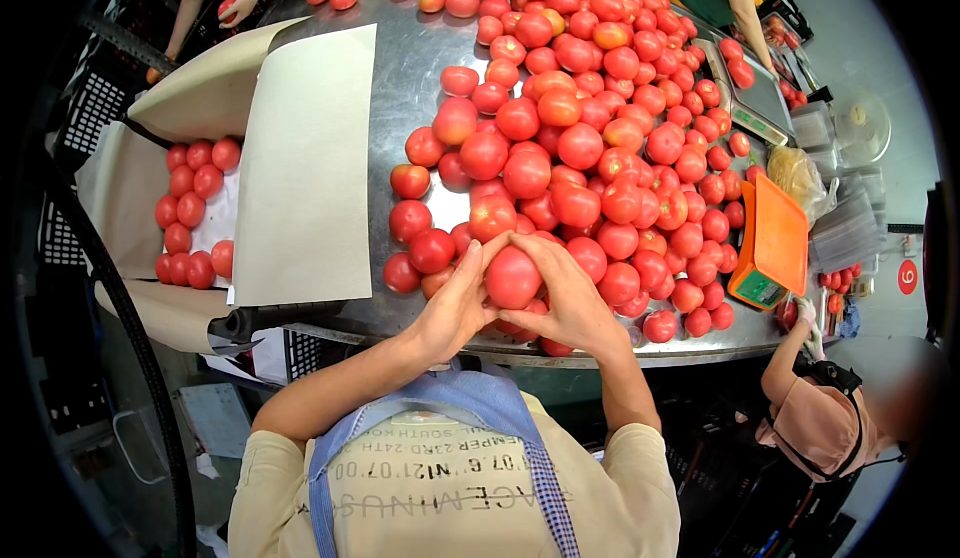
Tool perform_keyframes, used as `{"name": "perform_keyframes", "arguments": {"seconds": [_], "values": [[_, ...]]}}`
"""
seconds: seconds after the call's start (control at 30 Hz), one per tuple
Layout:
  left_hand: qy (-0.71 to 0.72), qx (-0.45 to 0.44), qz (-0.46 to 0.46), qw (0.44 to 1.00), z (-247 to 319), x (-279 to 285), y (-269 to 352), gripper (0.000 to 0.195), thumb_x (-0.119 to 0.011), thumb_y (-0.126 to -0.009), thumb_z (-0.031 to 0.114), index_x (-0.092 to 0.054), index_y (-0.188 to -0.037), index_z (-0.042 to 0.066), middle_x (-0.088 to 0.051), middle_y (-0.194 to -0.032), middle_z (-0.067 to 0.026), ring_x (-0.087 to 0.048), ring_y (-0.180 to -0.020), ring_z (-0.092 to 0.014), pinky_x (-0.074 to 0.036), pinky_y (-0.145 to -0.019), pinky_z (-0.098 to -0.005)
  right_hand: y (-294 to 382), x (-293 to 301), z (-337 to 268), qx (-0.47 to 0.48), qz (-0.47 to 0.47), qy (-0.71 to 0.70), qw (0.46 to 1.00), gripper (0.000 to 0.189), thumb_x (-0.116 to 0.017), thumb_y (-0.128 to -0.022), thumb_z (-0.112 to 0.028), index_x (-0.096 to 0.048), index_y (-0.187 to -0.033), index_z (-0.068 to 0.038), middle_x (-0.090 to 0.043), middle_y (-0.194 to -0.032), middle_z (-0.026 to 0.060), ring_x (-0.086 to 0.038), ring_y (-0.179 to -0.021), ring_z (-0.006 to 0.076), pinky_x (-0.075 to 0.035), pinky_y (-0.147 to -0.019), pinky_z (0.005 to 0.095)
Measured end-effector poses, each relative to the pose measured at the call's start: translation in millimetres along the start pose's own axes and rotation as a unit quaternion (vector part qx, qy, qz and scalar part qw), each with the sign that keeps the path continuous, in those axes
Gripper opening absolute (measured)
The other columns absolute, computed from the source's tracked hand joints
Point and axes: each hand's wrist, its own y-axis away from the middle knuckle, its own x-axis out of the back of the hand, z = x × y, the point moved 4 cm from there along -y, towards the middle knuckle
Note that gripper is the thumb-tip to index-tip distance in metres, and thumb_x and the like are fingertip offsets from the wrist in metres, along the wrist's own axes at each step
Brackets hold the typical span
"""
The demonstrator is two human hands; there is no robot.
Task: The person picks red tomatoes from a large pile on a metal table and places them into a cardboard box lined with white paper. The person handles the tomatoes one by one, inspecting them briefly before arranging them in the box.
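Between my two hands is a large red tomato (514, 279), at the near edge of a broad pile of tomatoes (577, 145). My left hand (456, 299) curves around its left side, fingers meeting those of the other hand above it. On its right side lies my right hand (574, 295), its thumb below the fruit. The pile rests on a metal table (409, 55). To my left, a crate lined with paper (135, 213) holds rows of tomatoes (187, 213), and a sheet of its lining (307, 168) folds over onto the table.
An orange scale (776, 235) stands at the pile's right edge, with a grey scale (750, 100) farther back. Clear plastic containers (847, 220) are stacked beyond. A black cable (127, 295) runs down the left. Co-workers' hands (244, 6) (808, 318) work around the table.
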Motion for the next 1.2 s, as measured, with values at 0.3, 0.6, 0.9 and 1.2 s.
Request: {"name": "perform_keyframes", "arguments": {"seconds": [0.3,0.6,0.9,1.2], "values": [[-0.249,-0.010,-0.054,0.967,35,-1,42,0.052,-0.059,-0.090,0.023,-0.039,-0.133,0.003,-0.047,-0.130,-0.0124,-0.050,-0.119,-0.021,-0.039,-0.101,-0.0381,30,-12,57,-0.116,0.148,-0.238,0.953,0.080,-0.081,-0.064,-0.010,-0.036,-0.130,-0.005,-0.044,-0.126,0.0135,-0.046,-0.119,0.0245,-0.043,-0.098,0.0389],[-0.358,-0.116,-0.043,0.926,82,1,100,0.037,-0.071,-0.075,0.010,-0.059,-0.107,-0.005,-0.063,-0.098,-0.0153,-0.063,-0.090,-0.022,-0.049,-0.081,-0.0321,46,90,136,-0.171,0.439,-0.125,0.873,0.078,-0.082,-0.064,-0.008,-0.040,-0.130,-0.007,-0.044,-0.124,0.0107,-0.050,-0.109,0.0218,-0.047,-0.092,0.0337],[-0.286,-0.143,0.028,0.947,97,0,125,0.035,-0.071,-0.073,0.009,-0.061,-0.104,-0.005,-0.065,-0.096,-0.0157,-0.063,-0.088,-0.022,-0.049,-0.079,-0.0309,64,206,316,-0.292,0.570,-0.001,0.768,0.081,-0.088,-0.059,-0.029,-0.047,-0.122,0.000,-0.052,-0.118,0.0158,-0.054,-0.105,0.0257,-0.046,-0.091,0.0362],[-0.295,-0.197,0.084,0.931,113,0,145,0.035,-0.074,-0.070,0.013,-0.063,-0.098,-0.005,-0.067,-0.088,-0.0175,-0.064,-0.083,-0.026,-0.050,-0.076,-0.0324,86,207,367,-0.451,0.441,0.199,0.751,0.074,-0.079,-0.064,-0.038,-0.051,-0.123,-0.004,-0.058,-0.118,0.0203,-0.055,-0.109,0.0348,-0.043,-0.095,0.0405]]}}
